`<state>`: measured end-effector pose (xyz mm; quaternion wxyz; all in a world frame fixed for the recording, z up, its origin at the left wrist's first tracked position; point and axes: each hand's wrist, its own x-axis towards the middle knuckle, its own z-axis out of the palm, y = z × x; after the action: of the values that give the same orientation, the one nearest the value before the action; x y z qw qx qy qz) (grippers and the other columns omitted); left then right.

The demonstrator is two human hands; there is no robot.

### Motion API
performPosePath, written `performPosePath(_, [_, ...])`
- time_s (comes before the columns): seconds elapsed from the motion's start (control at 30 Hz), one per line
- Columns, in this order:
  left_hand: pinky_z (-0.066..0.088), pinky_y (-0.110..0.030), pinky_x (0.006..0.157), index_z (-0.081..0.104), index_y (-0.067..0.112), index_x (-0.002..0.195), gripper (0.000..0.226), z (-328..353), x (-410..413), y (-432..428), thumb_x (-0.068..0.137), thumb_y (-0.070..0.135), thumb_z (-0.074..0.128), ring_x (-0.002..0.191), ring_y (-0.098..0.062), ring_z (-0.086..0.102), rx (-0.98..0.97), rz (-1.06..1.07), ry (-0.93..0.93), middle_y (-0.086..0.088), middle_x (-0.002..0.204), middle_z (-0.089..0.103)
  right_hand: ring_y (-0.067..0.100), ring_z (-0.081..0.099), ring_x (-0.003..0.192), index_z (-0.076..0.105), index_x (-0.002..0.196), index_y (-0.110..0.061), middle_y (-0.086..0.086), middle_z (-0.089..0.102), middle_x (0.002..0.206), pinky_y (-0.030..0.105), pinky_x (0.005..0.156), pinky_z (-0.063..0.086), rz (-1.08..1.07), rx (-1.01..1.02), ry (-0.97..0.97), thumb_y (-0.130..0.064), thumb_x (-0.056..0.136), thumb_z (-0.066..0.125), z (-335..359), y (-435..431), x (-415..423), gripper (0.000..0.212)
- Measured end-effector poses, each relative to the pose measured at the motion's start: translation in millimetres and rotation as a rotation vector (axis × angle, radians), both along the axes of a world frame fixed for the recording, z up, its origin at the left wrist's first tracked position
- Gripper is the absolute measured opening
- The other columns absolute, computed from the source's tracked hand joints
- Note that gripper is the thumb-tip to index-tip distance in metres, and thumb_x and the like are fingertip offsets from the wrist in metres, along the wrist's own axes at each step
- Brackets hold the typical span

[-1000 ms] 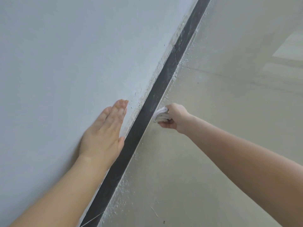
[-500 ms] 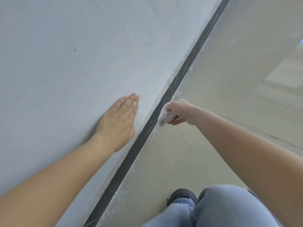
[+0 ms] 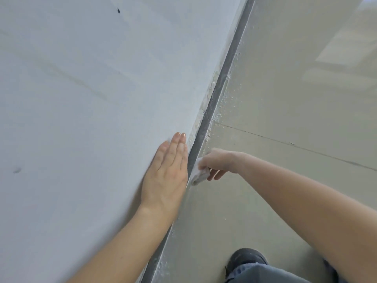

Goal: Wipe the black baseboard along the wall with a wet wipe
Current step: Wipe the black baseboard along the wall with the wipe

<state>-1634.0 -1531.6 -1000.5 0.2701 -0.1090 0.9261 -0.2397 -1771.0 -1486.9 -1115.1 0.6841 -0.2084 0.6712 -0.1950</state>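
A narrow black baseboard (image 3: 221, 78) runs from the top right down to the bottom centre, where the pale wall (image 3: 91, 99) meets the floor. My right hand (image 3: 217, 162) grips a crumpled white wet wipe (image 3: 199, 174) and holds it against the baseboard. My left hand (image 3: 167, 170) lies flat on the wall with straight fingers, just left of the wipe, and covers a stretch of the baseboard.
The beige floor (image 3: 285, 99) shows white specks of dust along the baseboard and a thin joint line running to the right. My dark shoe (image 3: 246, 259) and blue jeans leg (image 3: 265, 274) are at the bottom right.
The view has shifted, so the baseboard now looks steeper. My right hand with the wipe has slid back along the baseboard towards me, now level with my left palm.
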Motion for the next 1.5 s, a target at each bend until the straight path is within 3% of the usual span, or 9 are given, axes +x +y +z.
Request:
performPosePath(0.07, [-0.025, -0.044, 0.102, -0.023, -0.009, 0.140, 0.064, -18, -2, -2, 0.078, 0.001, -0.010, 0.138, -0.036, -0.025, -0.054, -0.015, -0.032, -0.024, 0.149, -0.027, 0.021, 0.064, 0.072, 0.059, 0.079, -0.015, 0.003, 0.064, 0.084, 0.027, 0.067, 0.052, -0.019, -0.014, -0.085, -0.017, 0.085, 0.051, -24, 8, 10, 0.010])
performPosePath(0.2, [-0.011, -0.044, 0.113, 0.006, -0.005, 0.146, 0.069, -46, -12, -14, 0.095, 0.034, 0.032, 0.144, -0.029, 0.004, -0.183, -0.025, 0.080, -0.018, 0.156, 0.006, 0.019, 0.068, 0.072, 0.060, 0.083, -0.012, 0.003, 0.066, 0.079, 0.026, 0.067, 0.052, -0.053, -0.056, -0.263, -0.017, 0.086, 0.050, -62, 26, 37, 0.011])
performPosePath(0.27, [-0.008, -0.041, 0.114, 0.011, -0.001, 0.147, 0.072, -49, -19, -16, 0.094, 0.043, 0.032, 0.144, -0.025, 0.010, -0.228, -0.044, 0.087, -0.014, 0.156, 0.012, 0.018, 0.068, 0.071, 0.059, 0.086, -0.010, 0.004, 0.065, 0.076, 0.025, 0.065, 0.052, -0.090, -0.063, -0.293, -0.017, 0.085, 0.049, -75, 32, 57, 0.012])
performPosePath(0.63, [-0.016, -0.042, 0.108, -0.011, -0.005, 0.145, 0.066, -44, -25, -16, 0.100, 0.029, 0.022, 0.144, -0.027, -0.012, -0.407, -0.091, -0.018, -0.016, 0.156, -0.014, 0.029, 0.066, 0.069, 0.056, 0.109, 0.010, 0.018, 0.063, 0.088, 0.029, 0.066, 0.060, -0.444, 0.063, -0.533, -0.006, 0.089, 0.046, -82, 42, 123, 0.028])
performPosePath(0.73, [-0.020, -0.046, 0.109, -0.010, -0.001, 0.147, 0.068, -41, -24, -11, 0.099, 0.028, 0.028, 0.143, -0.025, -0.014, -0.408, -0.018, 0.006, -0.011, 0.156, -0.015, 0.025, 0.056, 0.059, 0.051, 0.087, 0.003, 0.015, 0.052, 0.075, 0.025, 0.049, 0.055, -0.605, 0.112, -0.680, 0.004, 0.093, 0.037, -71, 32, 111, 0.015])
performPosePath(0.93, [-0.024, -0.044, 0.104, -0.011, 0.004, 0.148, 0.070, -37, -23, -2, 0.098, 0.033, 0.030, 0.142, -0.021, -0.020, -0.366, 0.122, 0.046, -0.005, 0.156, -0.019, 0.029, 0.056, 0.050, 0.051, 0.078, 0.003, 0.017, 0.055, 0.067, 0.038, 0.062, 0.056, -0.570, 0.060, -0.482, 0.008, 0.088, 0.042, -57, 5, 72, 0.014])
performPosePath(1.17, [-0.027, -0.043, 0.104, -0.020, 0.005, 0.145, 0.091, -52, -6, 3, 0.093, 0.034, 0.048, 0.139, -0.026, -0.027, -0.439, 0.178, 0.065, -0.008, 0.153, -0.028, 0.027, 0.062, 0.059, 0.053, 0.092, 0.003, 0.018, 0.058, 0.077, 0.032, 0.057, 0.058, -0.915, -0.112, -0.507, 0.005, 0.087, 0.045, -59, 11, 8, 0.010])
performPosePath(1.3, [-0.028, -0.044, 0.103, -0.018, 0.006, 0.146, 0.089, -55, -8, 4, 0.093, 0.030, 0.050, 0.140, -0.026, -0.024, -0.435, 0.191, 0.079, -0.007, 0.153, -0.027, 0.032, 0.061, 0.057, 0.054, 0.077, -0.001, 0.019, 0.057, 0.073, 0.045, 0.072, 0.058, -0.709, -0.066, -0.372, 0.002, 0.085, 0.043, -65, 29, 8, 0.014])
performPosePath(1.5, [-0.027, -0.043, 0.105, -0.013, 0.008, 0.148, 0.087, -58, -9, 3, 0.093, 0.028, 0.051, 0.141, -0.026, -0.022, -0.442, 0.192, 0.125, -0.006, 0.155, -0.023, 0.022, 0.060, 0.066, 0.053, 0.078, -0.007, 0.013, 0.059, 0.081, 0.029, 0.066, 0.058, -0.517, 0.020, -0.494, 0.001, 0.091, 0.048, -78, 39, 79, 0.016])
